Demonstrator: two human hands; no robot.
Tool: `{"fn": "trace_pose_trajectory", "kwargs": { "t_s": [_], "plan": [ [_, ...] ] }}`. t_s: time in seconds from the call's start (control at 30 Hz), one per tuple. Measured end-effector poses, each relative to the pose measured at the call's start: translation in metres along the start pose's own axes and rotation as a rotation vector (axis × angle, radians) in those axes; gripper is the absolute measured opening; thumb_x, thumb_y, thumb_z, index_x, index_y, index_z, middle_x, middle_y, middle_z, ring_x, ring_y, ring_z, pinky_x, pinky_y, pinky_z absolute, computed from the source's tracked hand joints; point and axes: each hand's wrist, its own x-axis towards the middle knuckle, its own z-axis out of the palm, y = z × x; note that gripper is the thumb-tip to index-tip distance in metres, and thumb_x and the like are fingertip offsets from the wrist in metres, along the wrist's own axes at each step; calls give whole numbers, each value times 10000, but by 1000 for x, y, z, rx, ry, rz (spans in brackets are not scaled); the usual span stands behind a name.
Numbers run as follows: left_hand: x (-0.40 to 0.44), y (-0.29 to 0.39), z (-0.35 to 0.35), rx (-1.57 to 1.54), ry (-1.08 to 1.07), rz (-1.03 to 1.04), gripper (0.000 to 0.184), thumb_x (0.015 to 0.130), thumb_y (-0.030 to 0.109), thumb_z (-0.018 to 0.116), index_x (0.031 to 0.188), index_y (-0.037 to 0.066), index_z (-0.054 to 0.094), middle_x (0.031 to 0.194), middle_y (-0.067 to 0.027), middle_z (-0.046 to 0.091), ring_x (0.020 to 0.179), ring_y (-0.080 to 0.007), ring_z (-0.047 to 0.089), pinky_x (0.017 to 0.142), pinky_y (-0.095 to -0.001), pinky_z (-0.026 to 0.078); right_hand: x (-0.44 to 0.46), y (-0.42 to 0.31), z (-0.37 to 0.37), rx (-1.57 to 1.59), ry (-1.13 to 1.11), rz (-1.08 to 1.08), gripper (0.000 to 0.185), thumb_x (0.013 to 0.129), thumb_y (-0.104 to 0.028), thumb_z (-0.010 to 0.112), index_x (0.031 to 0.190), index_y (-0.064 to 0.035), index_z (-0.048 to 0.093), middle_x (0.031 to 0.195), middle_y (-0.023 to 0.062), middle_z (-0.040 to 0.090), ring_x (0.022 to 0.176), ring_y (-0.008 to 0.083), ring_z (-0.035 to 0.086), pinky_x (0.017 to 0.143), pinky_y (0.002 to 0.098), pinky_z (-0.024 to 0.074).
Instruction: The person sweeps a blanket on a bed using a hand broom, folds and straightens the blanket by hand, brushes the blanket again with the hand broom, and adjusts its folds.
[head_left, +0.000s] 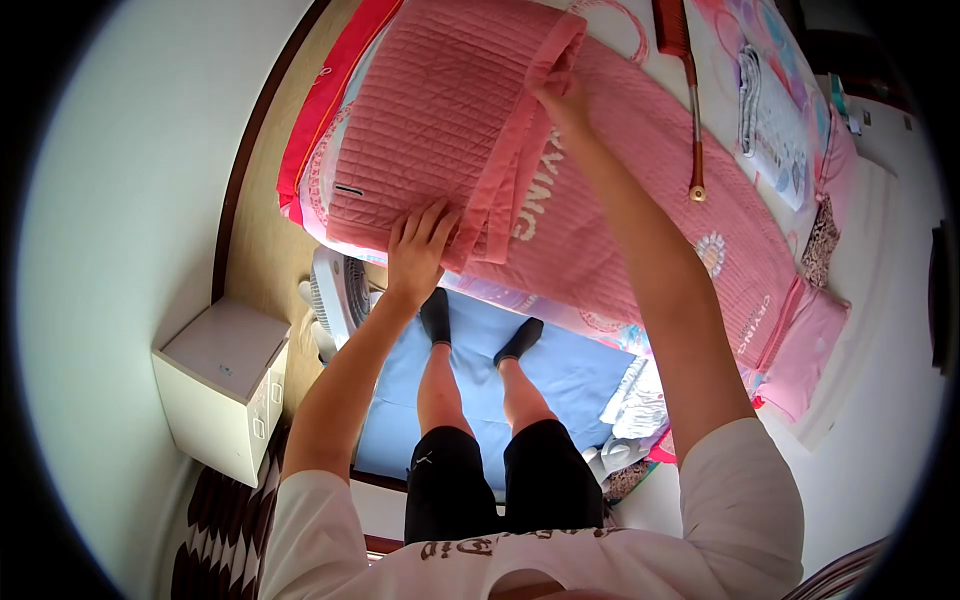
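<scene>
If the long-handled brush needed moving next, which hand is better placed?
Probably the right hand: it is nearer the long-handled brush, though it holds the pink quilted bedspread by an edge. The left hand rests on that bedspread, farther off.

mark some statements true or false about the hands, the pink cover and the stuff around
1. The left hand lies on the pink quilted cover. True.
2. The right hand holds a long-handled brush. False: it holds the cover's folded edge; the brush lies apart from both hands.
3. A fan stands near the white cabinet. True.
4. The person's feet are bare. False: they wear dark socks.
5. The mat under the feet is red. False: it is blue.
</scene>
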Motion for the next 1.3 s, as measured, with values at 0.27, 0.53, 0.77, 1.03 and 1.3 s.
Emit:
{"fn": "trace_pose_trajectory", "kwargs": {
  "t_s": [0.27,0.53,0.77,1.03,1.3],
  "plan": [
    [17,-12,-42,-402,35,-126,503,768,-16,607,1266,52,593,1172,-191,649,1085,-407,613,933,-496,481,-8,-36,19,-71,45,-247,479,736,-127,804,1130,-31,550,1059,85,589,950,196,602,829,303,512],
    [9,-107,-140,-770,528,-429,431,930,136,651,1322,-21,566,1278,-106,615,1163,-200,571,994,-361,468,-57,-131,29,505,-320,60,672,899,-308,732,1451,-153,381,1175,103,572,1011,232,613,862,387,540],
    [-47,-404,-170,-1166,600,-979,456,1022,314,560,1344,-2,492,1330,-133,543,1205,-240,554,1004,-378,509,-61,-14,-82,-153,-106,44,592,943,-315,660,1441,-83,440,1235,155,605,1122,274,589,910,431,513],
    [-146,-308,-59,-1218,507,-1578,680,974,393,611,1492,67,316,1374,-186,490,1240,-339,548,1010,-470,494,-42,80,-284,-1077,461,123,658,828,-352,740,1359,-65,479,1331,270,500,1249,472,467,1023,550,421],
    [-76,-103,4,-1365,426,-1400,420,969,344,643,1201,18,513,1018,-100,613,939,-229,631,861,-389,557,-3,87,-320,-1203,277,438,604,867,-343,709,1347,-50,490,1290,241,563,1189,419,552,972,576,459]
  ]
}}
